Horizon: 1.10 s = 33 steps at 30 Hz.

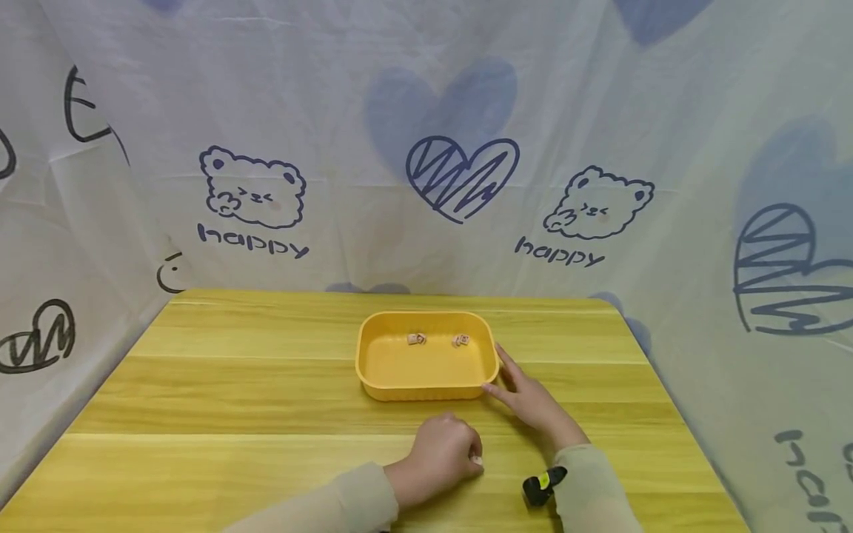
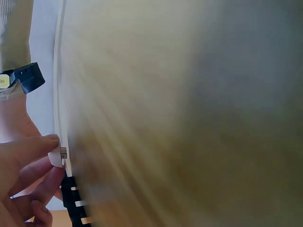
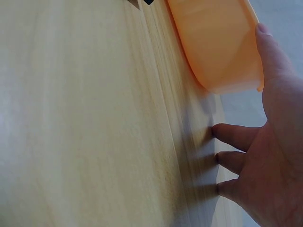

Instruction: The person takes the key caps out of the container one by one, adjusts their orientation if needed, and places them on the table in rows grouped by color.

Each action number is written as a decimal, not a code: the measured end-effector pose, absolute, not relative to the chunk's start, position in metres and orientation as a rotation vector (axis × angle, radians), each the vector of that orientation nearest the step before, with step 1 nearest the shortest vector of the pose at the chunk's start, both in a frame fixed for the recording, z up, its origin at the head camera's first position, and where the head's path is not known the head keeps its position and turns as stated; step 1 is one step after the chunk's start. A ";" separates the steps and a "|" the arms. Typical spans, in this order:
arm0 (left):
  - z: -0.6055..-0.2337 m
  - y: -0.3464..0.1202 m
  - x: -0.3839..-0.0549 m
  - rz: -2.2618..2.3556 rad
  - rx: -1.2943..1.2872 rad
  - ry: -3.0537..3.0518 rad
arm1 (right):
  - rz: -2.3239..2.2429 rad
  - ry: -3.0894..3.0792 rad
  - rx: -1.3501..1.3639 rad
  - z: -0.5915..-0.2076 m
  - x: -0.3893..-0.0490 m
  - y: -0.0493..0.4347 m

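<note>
a small white piece (image 1: 477, 461) sits pinched in the fingertips of the left hand (image 1: 440, 455), on the near side of a yellow tray (image 1: 426, 392) in which two small pale pieces (image 1: 416, 339) lie near the far wall. the right hand (image 1: 529, 400), fingers outstretched and grasping nothing, touches the tray's right end on the wood-grain table (image 1: 233, 370).

Left hand (image 1: 441, 455): curled, thumb (image 2: 29, 145) pinching toward fingertips (image 2: 57, 174)
Right hand (image 1: 534, 403): farther forward, fingers (image 3: 234, 136) straight and spread apart
Left forearm (image 1: 333, 503): sleeved, slanting inward
Right forearm (image 1: 593, 485): sleeved, slanting forward and left
</note>
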<state>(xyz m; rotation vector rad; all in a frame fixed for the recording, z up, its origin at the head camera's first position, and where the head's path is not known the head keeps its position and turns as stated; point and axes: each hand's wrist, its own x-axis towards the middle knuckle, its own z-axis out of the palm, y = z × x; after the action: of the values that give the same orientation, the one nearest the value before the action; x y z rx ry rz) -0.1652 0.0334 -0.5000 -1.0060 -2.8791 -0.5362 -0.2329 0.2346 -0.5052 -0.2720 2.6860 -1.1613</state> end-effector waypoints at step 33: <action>-0.472 0.015 -0.172 -0.488 -1.113 -2.760 | -1.154 2.691 -0.276 -0.505 -0.233 0.235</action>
<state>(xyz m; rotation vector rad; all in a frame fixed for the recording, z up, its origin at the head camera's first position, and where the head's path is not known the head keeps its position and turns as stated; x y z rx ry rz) -0.1717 0.0147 -0.4720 -1.1128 -2.7604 -0.4876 -0.2332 0.2349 -0.5051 -0.2757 2.6905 -1.1538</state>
